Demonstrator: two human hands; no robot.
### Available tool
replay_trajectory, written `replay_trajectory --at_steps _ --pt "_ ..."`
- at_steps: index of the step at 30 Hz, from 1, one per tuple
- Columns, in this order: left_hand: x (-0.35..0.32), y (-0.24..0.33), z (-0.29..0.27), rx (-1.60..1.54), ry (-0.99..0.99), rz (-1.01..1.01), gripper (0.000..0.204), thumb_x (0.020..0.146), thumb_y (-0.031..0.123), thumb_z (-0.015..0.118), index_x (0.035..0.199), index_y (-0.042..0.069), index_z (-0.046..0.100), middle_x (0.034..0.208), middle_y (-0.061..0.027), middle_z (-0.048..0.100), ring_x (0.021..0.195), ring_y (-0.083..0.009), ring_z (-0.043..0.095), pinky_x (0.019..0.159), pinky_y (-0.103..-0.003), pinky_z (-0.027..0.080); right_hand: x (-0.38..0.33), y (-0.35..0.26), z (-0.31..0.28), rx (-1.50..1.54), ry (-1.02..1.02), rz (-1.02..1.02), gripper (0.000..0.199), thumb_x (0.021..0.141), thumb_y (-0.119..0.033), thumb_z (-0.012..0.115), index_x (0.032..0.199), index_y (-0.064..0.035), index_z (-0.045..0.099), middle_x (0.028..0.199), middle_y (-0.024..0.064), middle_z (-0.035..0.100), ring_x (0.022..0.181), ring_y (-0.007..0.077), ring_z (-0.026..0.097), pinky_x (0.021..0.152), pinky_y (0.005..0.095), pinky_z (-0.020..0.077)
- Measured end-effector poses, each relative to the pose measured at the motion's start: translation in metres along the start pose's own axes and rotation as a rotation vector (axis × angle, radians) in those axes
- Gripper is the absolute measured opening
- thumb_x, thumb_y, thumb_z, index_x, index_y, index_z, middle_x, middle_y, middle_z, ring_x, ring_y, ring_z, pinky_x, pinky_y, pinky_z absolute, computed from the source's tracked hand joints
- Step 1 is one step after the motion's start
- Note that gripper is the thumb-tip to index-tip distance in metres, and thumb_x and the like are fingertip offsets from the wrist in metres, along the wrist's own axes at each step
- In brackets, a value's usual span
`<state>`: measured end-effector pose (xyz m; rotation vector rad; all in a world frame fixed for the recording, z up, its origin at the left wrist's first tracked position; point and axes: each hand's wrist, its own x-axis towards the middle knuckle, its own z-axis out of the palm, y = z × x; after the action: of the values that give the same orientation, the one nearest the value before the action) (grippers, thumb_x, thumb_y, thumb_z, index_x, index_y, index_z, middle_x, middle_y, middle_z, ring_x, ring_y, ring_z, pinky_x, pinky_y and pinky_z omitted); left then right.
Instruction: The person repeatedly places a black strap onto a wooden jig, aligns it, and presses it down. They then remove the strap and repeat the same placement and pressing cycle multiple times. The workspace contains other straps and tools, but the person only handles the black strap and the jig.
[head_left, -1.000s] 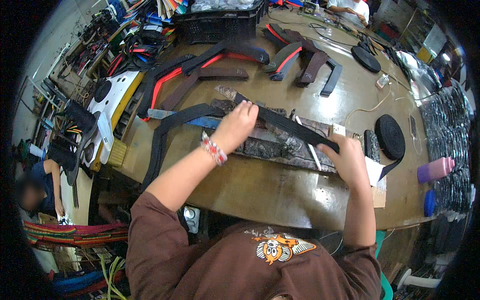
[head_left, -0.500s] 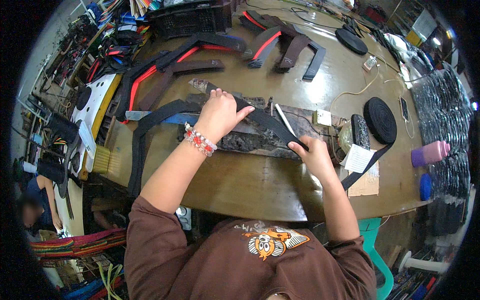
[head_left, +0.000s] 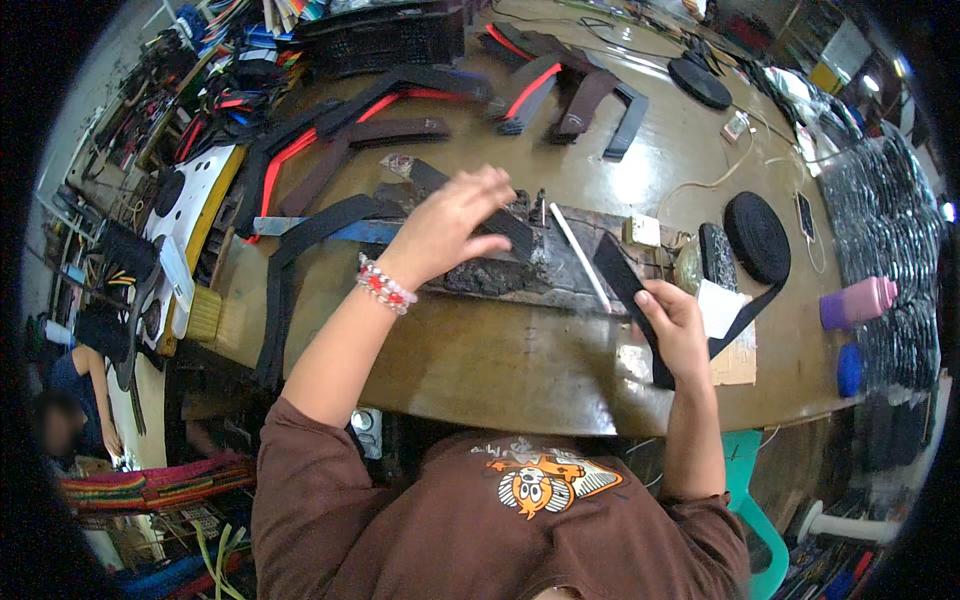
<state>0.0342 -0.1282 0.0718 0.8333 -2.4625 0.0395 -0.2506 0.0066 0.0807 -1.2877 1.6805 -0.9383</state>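
Note:
My left hand (head_left: 455, 225), with a red and white bead bracelet on the wrist, hovers with spread fingers over a black strap (head_left: 470, 205) lying on a dark, glue-stained board (head_left: 520, 285). My right hand (head_left: 675, 325) grips a short black strap piece (head_left: 625, 280) at the board's right end, lifting it toward me. A white stick-like tool (head_left: 580, 255) lies across the board between my hands.
Long black and red-edged strap pieces (head_left: 340, 125) lie across the far side of the brown table (head_left: 480, 360). A black webbing roll (head_left: 757, 235), a purple bottle (head_left: 855, 305) and a blue cap sit at right. A black crate (head_left: 385, 40) stands at the back. A person sits lower left.
My left hand has lifted off the strap and opened. My right hand has pulled the short black strap piece back toward the table's near edge.

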Motion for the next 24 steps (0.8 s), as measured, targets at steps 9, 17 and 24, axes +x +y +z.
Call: replay_trajectory --at_steps 9,17,24 --pt "-0.039 0.075 -0.027 -0.403 0.188 -0.471 0.010 0.082 0.014 0.065 0.081 0.004 0.063 0.079 -0.0113 0.064 0.071 -0.0263 0.062 0.064 -0.035 0.049 -0.033 0.009 0.037 -0.113 -0.117 -0.227 0.021 0.086 -0.017 0.066 0.096 0.0018 0.065 0.080 0.0122 0.065 0.072 0.0215 0.061 0.068 0.0336 0.0478" --pt "-0.090 0.099 0.044 -0.489 -0.086 -0.732 0.016 0.087 0.021 0.061 0.090 0.005 0.061 0.081 -0.0123 0.064 0.074 -0.0297 0.063 0.065 -0.038 0.049 -0.021 0.037 0.088 -0.405 -0.218 -0.301 0.036 0.083 -0.007 0.057 0.118 -0.0168 0.062 0.085 0.0163 0.056 0.077 0.0351 0.060 0.072 0.0428 0.0473" --pt "-0.090 0.103 0.049 -0.419 -0.108 -0.659 0.015 0.087 0.022 0.059 0.089 0.007 0.062 0.083 -0.0105 0.064 0.075 -0.0302 0.063 0.065 -0.040 0.050 -0.030 0.030 0.100 -1.001 -0.066 -0.812 0.037 0.077 -0.010 0.053 0.113 -0.0029 0.061 0.092 0.0100 0.050 0.088 0.0232 0.050 0.078 0.0325 0.0443"
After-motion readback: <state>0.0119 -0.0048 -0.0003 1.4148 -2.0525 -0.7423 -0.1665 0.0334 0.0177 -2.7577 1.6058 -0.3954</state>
